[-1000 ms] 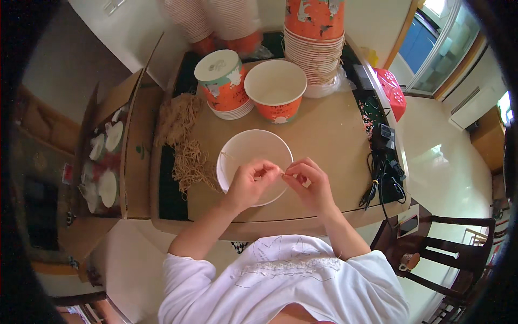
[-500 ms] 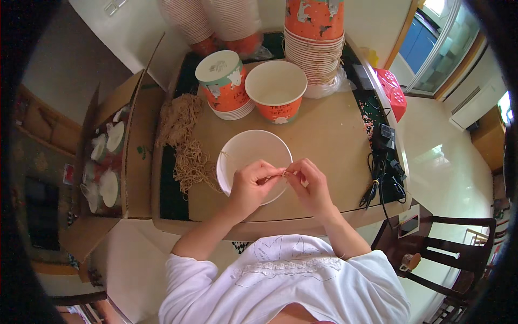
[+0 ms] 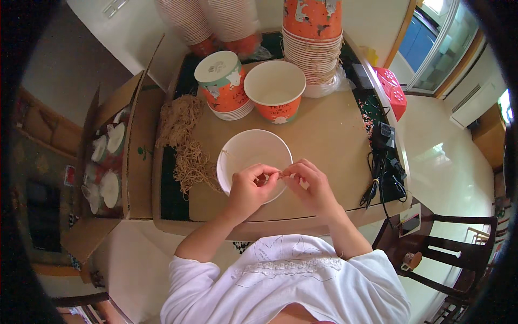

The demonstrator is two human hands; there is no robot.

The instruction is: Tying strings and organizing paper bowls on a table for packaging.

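A white-lined paper bucket (image 3: 251, 146) stands upright with its mouth facing me at the table's near side. A bit of brown twine (image 3: 225, 153) shows at its left rim. Over the bucket's near right rim, my left hand (image 3: 249, 186) and my right hand (image 3: 312, 186) meet fingertip to fingertip. Both are closed in a pinch on a thin end of twine (image 3: 281, 175), mostly hidden by the fingers. To the left lies a tangled heap of brown twine strands (image 3: 191, 167).
Behind the bucket stand an upright orange bucket (image 3: 275, 110) and an upside-down stack of buckets (image 3: 221, 89). Taller bucket stacks (image 3: 313, 51) rise at the back. Black cables and an adapter (image 3: 386, 135) lie at the right edge. An open carton (image 3: 137, 178) stands left of the table.
Both hands keep their pinch at the rim. The left fingers have bent more and the right hand has shifted slightly. The bucket has stayed in place.
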